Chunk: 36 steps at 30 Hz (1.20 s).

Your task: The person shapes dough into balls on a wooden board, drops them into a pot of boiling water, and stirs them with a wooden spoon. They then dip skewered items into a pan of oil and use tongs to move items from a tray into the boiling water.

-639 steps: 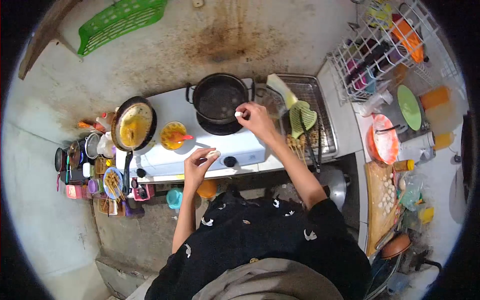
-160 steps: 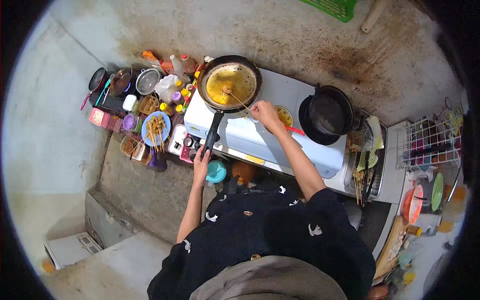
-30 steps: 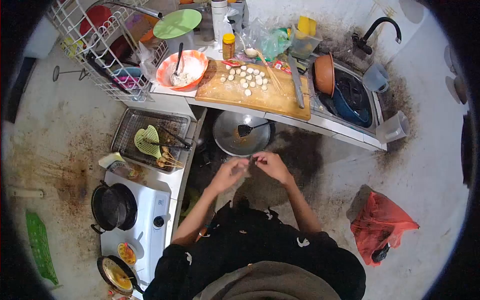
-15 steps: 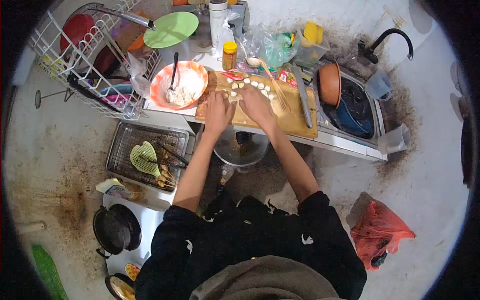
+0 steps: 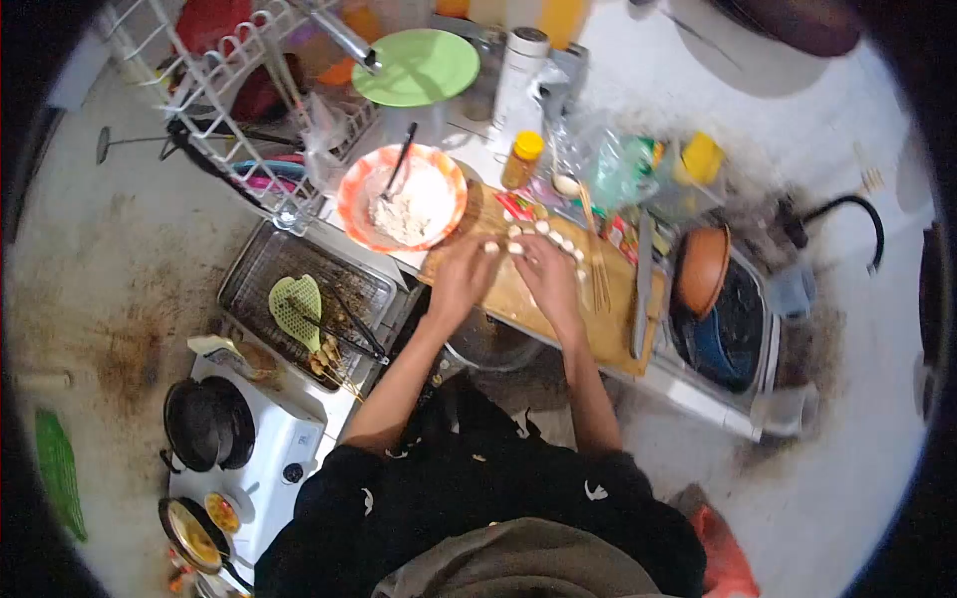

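My left hand (image 5: 466, 282) is over the left part of the wooden cutting board (image 5: 618, 334), fingers curled, with a small white dough ball (image 5: 490, 246) at its fingertips. Close beside it, my right hand (image 5: 549, 284) bends its fingers and thumb around another pale dough ball (image 5: 515, 247). More such balls (image 5: 567, 245) lie in a loose row just beyond the right hand. Up and to the left stands an orange-and-white bowl (image 5: 364, 221) of white doughy mix with a black-handled spoon (image 5: 402, 159) in it.
Bamboo skewers (image 5: 599, 274) and a large knife (image 5: 642, 289) lie on the board's right side. A yellow-lidded jar (image 5: 520, 164) stands behind. The sink (image 5: 763, 369) is right; a tray (image 5: 239, 289) with a green slotted spatula (image 5: 295, 309) and the stove (image 5: 269, 429) are left.
The camera view has turned and shifted, so the counter appears lower and more tilted. My hands remain close together over the board, with dough balls now showing at the fingertips.
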Tool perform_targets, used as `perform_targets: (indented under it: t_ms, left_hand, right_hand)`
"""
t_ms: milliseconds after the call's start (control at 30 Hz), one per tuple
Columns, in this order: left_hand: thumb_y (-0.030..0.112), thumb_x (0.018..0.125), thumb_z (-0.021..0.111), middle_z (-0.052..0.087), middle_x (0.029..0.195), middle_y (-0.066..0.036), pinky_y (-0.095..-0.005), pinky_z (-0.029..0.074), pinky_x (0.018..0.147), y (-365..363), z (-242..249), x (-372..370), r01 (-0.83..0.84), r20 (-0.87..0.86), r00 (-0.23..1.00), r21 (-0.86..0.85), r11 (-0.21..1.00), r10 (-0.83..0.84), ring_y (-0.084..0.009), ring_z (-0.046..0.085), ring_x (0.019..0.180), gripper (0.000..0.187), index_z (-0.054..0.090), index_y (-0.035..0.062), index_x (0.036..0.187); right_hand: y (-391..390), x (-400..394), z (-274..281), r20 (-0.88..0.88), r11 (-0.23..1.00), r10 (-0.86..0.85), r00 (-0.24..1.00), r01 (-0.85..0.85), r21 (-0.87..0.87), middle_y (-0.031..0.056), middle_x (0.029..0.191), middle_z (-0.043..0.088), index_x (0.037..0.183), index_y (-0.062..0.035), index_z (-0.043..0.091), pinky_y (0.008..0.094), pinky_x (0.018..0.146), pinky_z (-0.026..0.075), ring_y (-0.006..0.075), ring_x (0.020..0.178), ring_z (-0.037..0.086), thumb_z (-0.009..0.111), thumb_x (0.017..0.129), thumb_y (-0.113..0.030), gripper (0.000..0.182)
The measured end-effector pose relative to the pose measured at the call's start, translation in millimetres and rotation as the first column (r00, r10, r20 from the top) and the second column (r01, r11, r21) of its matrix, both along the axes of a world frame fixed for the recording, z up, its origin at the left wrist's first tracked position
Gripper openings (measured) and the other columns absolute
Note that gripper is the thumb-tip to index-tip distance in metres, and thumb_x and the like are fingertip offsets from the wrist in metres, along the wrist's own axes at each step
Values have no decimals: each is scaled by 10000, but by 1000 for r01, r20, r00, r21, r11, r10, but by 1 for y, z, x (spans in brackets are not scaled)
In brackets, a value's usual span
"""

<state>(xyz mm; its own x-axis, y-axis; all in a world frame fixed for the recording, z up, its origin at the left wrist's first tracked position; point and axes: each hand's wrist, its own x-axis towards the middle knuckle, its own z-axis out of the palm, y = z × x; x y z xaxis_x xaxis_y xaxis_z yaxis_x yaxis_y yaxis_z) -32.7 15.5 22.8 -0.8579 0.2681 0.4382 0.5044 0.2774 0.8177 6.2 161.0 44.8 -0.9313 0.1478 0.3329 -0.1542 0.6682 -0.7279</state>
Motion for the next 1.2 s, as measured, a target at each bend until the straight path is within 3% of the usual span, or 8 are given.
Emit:
perform_targets:
  t_ms: [33, 300, 567, 633, 700, 833, 1067, 1200]
  left_hand:
    - [83, 819, 554, 611, 948, -154, -316, 451, 772, -4, 4, 9, -2, 36, 999, 31, 1000, 1, -240, 594, 876, 212, 582, 1, 1013]
    - [149, 864, 555, 607, 1022, -65, -249, 444, 814, -71, -16, 117, -168, 669, 683, 533, 829, -292, -100, 552, 918, 234, 607, 0, 1037]
    - [106, 803, 624, 543, 1110, -80, -258, 458, 797, -169, -46, 202, -700, 625, 661, 316, 640, 414, -136, 513, 1006, 214, 639, 13, 996]
    - [82, 797, 628, 557, 1077, -72, -252, 460, 775, -198, -39, 223, -755, 361, 627, 62, 653, 690, -127, 530, 957, 235, 627, 11, 1021]
    - [8, 791, 609, 577, 1026, -80, -265, 456, 808, -216, -44, 238, -797, 544, 605, 418, 437, 581, -144, 555, 944, 383, 519, -6, 1163]
    - [72, 786, 631, 624, 1010, -97, -265, 443, 828, -277, -31, 265, -909, 434, 399, 73, 410, 808, -134, 566, 947, 333, 565, -11, 1102]
    - [87, 799, 614, 611, 1031, -111, -291, 450, 817, -390, -7, 278, -945, 138, 326, 37, 324, 935, -181, 589, 931, 278, 577, 0, 1060]
    - [124, 795, 627, 636, 954, -110, -292, 471, 759, -446, -4, 277, -931, 133, 350, -62, 360, 927, -178, 606, 893, 265, 579, 3, 1027]
  right_hand:
    - [0, 4, 1, 57, 951, 21, 998, -3, -308, 100, 938, 623, 974, -34, 608, 287, 727, 473, 191, 836, 605, 587, 803, -96, 183]
    - [-20, 22, -1, 255, 751, 410, 876, -165, -639, 47, 1000, 594, 1065, 5, 572, 218, 749, 440, 89, 842, 557, 594, 804, -16, 263]
    - [-165, 20, -7, 256, 469, 856, 448, -469, -748, 60, 887, 631, 945, 20, 602, 222, 677, 469, 114, 771, 602, 646, 767, -28, 190]
    - [-202, 25, -6, 362, 512, 858, 364, -662, -548, 62, 888, 633, 935, -19, 630, 226, 676, 468, 114, 757, 603, 657, 769, -79, 179]
    - [-240, 33, -4, 346, 422, 899, 269, -744, -517, 62, 896, 629, 941, -39, 638, 233, 675, 468, 116, 752, 603, 661, 766, -98, 187]
    - [-318, 53, -5, 101, 158, 986, 133, -937, -311, 69, 884, 617, 938, -69, 656, 263, 658, 472, 136, 734, 607, 663, 756, -119, 190]
    - [-453, 69, -16, 69, 224, 975, 213, -936, -272, 103, 851, 611, 845, -48, 646, 278, 686, 477, 183, 769, 606, 659, 736, -126, 135]
    - [-508, 63, -27, -18, 282, 959, 281, -953, 116, 87, 779, 622, 781, -68, 630, 348, 681, 460, 237, 752, 589, 637, 719, -147, 101]
